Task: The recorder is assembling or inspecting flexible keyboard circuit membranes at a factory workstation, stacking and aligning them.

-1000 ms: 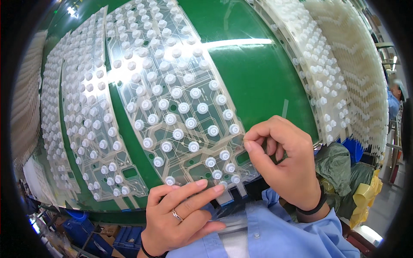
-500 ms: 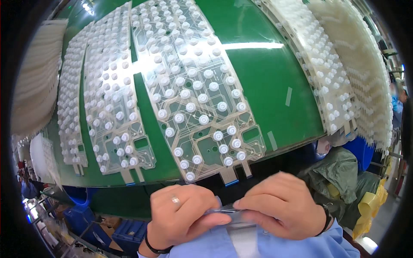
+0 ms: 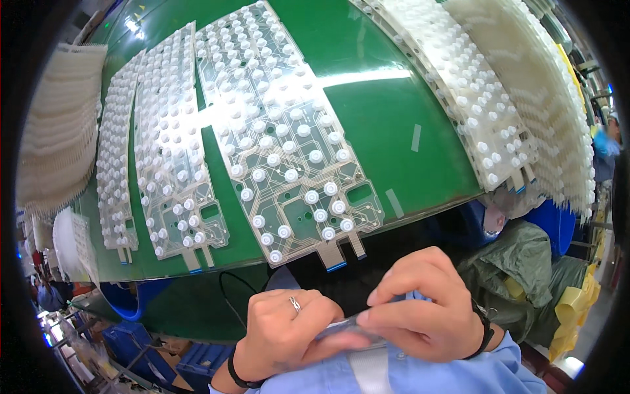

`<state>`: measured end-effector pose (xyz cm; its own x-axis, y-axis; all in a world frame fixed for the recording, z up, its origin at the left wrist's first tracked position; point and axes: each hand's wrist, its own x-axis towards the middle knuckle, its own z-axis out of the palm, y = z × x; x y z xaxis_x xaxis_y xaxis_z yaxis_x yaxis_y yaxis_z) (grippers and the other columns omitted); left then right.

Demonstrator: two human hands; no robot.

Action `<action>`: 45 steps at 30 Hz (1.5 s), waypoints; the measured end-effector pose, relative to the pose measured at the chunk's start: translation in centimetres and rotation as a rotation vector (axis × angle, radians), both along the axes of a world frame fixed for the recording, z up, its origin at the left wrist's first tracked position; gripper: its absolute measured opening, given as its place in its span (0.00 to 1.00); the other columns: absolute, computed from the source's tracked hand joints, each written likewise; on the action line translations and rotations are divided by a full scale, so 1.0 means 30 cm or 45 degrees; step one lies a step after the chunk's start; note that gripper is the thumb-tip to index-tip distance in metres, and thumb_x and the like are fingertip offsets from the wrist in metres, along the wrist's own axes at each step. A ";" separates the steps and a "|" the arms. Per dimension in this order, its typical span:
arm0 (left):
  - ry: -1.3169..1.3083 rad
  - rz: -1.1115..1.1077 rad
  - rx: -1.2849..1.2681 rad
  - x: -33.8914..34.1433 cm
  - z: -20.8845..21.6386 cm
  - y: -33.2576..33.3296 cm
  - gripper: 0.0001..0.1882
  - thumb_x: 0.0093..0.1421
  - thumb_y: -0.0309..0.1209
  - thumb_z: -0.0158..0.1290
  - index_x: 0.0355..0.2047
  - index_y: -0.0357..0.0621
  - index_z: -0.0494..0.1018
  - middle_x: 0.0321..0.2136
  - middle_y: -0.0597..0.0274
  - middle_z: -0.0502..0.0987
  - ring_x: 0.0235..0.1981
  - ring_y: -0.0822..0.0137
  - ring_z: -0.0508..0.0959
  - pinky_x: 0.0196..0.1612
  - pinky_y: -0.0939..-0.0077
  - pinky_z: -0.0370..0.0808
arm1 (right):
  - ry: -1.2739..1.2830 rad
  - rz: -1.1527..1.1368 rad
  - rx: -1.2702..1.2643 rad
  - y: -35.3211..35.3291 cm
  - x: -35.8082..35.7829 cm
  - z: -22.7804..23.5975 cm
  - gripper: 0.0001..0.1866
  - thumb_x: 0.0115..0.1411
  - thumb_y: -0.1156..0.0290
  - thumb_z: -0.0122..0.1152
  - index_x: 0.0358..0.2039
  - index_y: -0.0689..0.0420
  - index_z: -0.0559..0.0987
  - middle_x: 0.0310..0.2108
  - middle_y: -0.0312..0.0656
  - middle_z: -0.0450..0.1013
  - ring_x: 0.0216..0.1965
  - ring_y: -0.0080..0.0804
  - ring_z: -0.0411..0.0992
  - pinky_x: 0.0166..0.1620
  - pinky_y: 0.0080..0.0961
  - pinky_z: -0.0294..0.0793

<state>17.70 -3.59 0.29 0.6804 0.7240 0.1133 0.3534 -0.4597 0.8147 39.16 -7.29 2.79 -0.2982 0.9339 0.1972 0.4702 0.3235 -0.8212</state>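
Film (image 3: 342, 325) is pinched by the left hand's (image 3: 289, 335) closed fingers, the right hand's (image 3: 426, 315) grip being unclear; steadiness is required.

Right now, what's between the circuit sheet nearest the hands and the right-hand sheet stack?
Head view: green tabletop carrying two short translucent strips, between that white-domed circuit sheet and the sheet stack. Glare crosses it higher up.

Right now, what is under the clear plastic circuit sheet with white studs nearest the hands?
The green tabletop shows through the clear sheet; what lies directly beneath its white studs is covered.
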 end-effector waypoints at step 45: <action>0.152 -0.068 0.302 0.014 -0.081 0.090 0.14 0.55 0.41 0.60 0.20 0.48 0.71 0.46 0.60 0.81 0.52 0.53 0.76 0.45 0.64 0.68 | 0.021 -0.442 -0.381 0.186 0.042 -0.111 0.03 0.55 0.80 0.63 0.31 0.62 0.81 0.25 0.32 0.72 0.20 0.11 0.59 0.22 0.12 0.54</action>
<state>18.11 -0.89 -2.14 0.7358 0.6494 0.1919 0.4107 -0.6534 0.6359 40.43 -1.72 -0.55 0.0436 0.9946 -0.0946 0.4947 -0.1038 -0.8628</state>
